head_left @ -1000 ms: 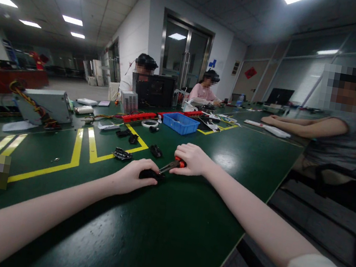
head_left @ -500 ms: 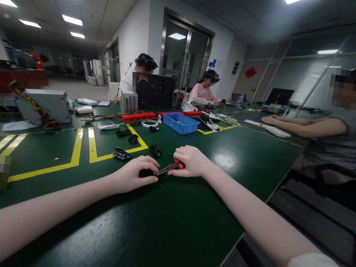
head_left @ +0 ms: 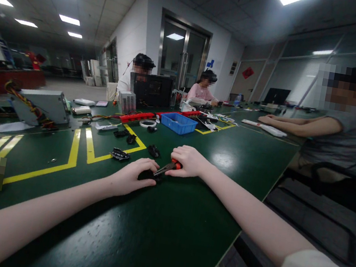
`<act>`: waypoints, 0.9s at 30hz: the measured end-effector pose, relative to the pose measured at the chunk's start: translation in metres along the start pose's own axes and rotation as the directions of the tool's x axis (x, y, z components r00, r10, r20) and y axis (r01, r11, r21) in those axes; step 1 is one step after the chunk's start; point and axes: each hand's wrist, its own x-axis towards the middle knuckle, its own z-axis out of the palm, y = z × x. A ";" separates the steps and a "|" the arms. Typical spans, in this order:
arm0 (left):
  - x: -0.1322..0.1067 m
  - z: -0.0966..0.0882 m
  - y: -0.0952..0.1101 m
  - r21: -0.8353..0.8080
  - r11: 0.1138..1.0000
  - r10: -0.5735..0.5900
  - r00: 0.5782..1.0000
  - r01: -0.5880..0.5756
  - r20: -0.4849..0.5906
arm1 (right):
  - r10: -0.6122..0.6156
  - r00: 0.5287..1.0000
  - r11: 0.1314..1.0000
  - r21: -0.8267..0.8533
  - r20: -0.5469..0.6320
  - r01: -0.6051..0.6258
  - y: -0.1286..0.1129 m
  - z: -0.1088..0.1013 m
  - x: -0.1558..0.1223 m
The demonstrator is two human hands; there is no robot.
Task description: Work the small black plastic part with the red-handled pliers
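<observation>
Fingers of my left hand [head_left: 133, 174] are closed around a small black part [head_left: 145, 175], held low over the green table [head_left: 154, 234]. Most of that part is hidden by the hand. My right hand [head_left: 189, 160] grips needle-nose pliers [head_left: 167, 167] with red-orange handles. Their narrow jaws point left and reach the black part between my left thumb and fingers. Whether the jaws are closed on anything is too small to tell. Just beyond my left hand lie a black plastic piece with shiny metal [head_left: 120, 154] and another black piece [head_left: 153, 151].
A blue bin [head_left: 178, 124] stands beyond my hands, before a red strip [head_left: 140, 116]. Further left is a metal power supply [head_left: 39, 105] with cables. Yellow tape [head_left: 75, 148] marks the table. One person [head_left: 353, 126] sits at the right; two others sit across.
The whole view has shifted slightly. Both hands keep nearly the same pose, with the pliers' jaws still at the black part.
</observation>
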 end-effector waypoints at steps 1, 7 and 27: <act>0.000 0.000 0.000 0.003 1.000 -0.005 1.000 0.005 0.005 | 0.000 1.000 1.000 0.001 -0.004 0.000 0.000 0.000 0.000; -0.002 0.002 -0.002 0.050 0.999 -0.011 1.000 0.011 0.000 | 0.002 1.000 1.000 -0.010 -0.006 -0.002 0.001 0.001 0.000; -0.002 0.001 0.010 0.039 0.996 -0.078 0.997 0.078 0.006 | -0.030 0.999 0.999 -0.029 -0.037 0.029 -0.002 0.000 0.000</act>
